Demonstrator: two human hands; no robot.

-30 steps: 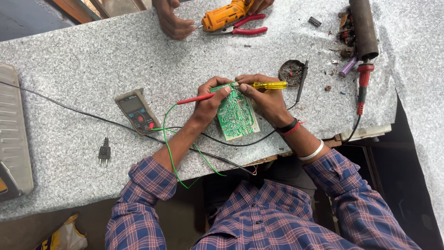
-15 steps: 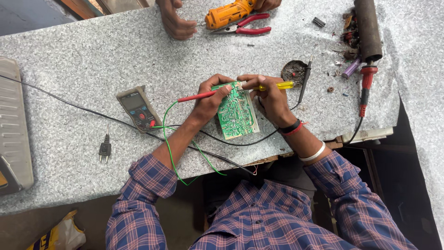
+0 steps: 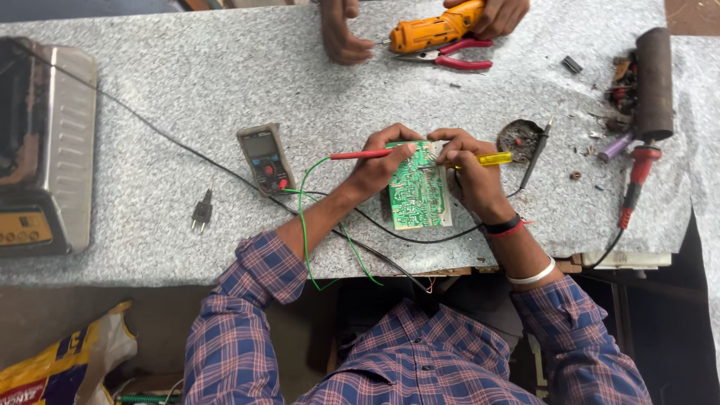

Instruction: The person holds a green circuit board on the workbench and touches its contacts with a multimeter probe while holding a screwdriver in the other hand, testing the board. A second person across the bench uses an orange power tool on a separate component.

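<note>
1. Grey speckled table (image 3: 187, 90) is carrying everything. Its near edge is running just under the person's forearms, so the elbows are hanging off it with no support.
2. Metal-cased machine (image 3: 45, 150) is sitting at the far left, well apart from the work. The widest bare stretch of tabletop is lying between it and the meter.
3. Green circuit board (image 3: 418, 186) is lying flat near the table's front edge, between both hands, track side up.
4. Left hand (image 3: 379, 169) is closed round the red probe (image 3: 360, 154) and resting against the board's left edge. Tip is pointing at the board's top; I'm judging it should stay pinned on one joint with the hand braced.
5. Right hand (image 3: 469, 176) is pinching the yellow-handled probe (image 3: 491, 158) in curled fingers, tip at the board's upper right corner. Exact contact point is hidden by the fingers.
6. Grey meter (image 3: 262, 157) is lying just left of the left hand, with black and green wires trailing off the front edge. I'd guess they could snag a forearm.
7. Right side is crowded: a round dish (image 3: 521, 139) is sitting just beside the right hand, with a red-handled soldering iron (image 3: 634, 184) and scrap bits further out.
8. Another person's hands (image 3: 341, 37) are working at the far edge with an orange tool (image 3: 431, 30) and red pliers (image 3: 454, 56), well apart.
</note>
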